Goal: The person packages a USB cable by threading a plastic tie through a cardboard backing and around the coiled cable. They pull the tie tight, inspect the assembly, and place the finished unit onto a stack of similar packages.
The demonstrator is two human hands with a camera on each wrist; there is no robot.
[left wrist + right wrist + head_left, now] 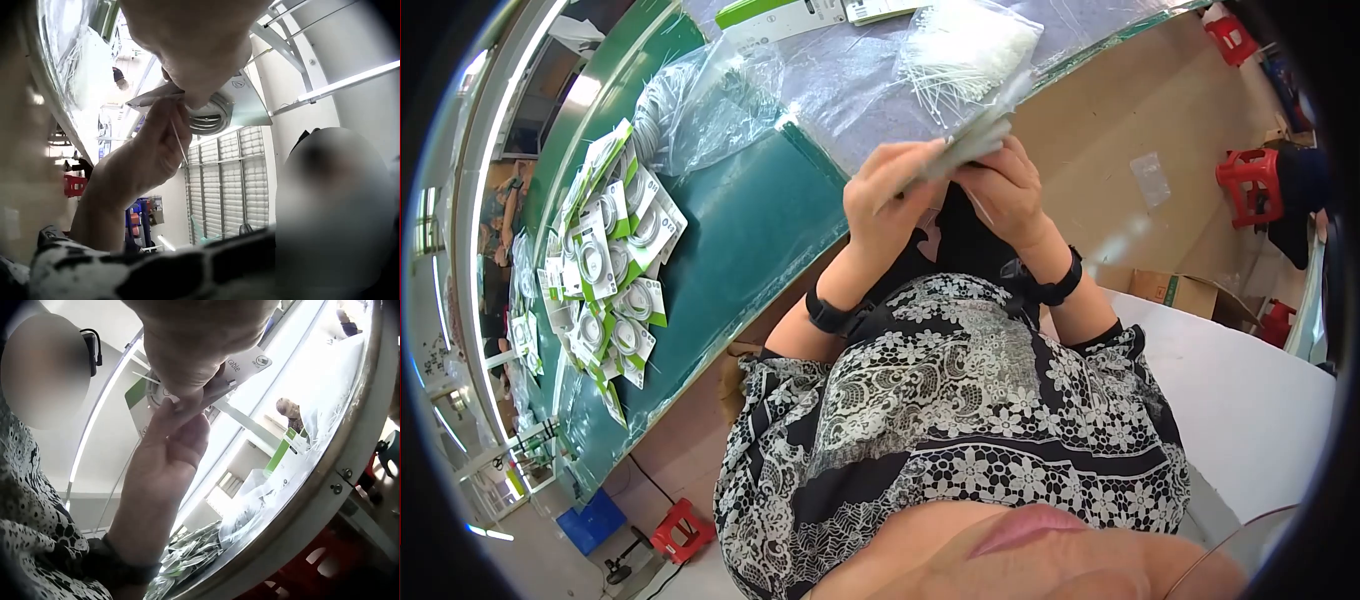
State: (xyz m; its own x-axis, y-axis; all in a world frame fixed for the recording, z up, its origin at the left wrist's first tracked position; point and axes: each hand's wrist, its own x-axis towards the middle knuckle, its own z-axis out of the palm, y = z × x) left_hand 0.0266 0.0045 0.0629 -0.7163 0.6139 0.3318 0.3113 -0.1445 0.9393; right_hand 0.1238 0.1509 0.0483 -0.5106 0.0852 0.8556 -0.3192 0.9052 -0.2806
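In front of my chest I hold a printed card (250,107) bearing a coil of cable (211,120). My left hand (890,195) grips the card at one side, its thumb against the face in the right wrist view. On the other side my right hand (1008,190) has thumb and fingers together at the card's edge. A thin white cable tie (179,140) sticks out from the right hand's fingers. Printed lettering shows on the card's white part (240,367) in the right wrist view. The fingers hide much of the card.
A pile of carded cables (605,260) lies on the green table (740,260) at left. Behind it is a clear bag of grey cables (700,100). A bag of white cable ties (970,50) lies beyond my hands. Red stools (1250,187) stand at right.
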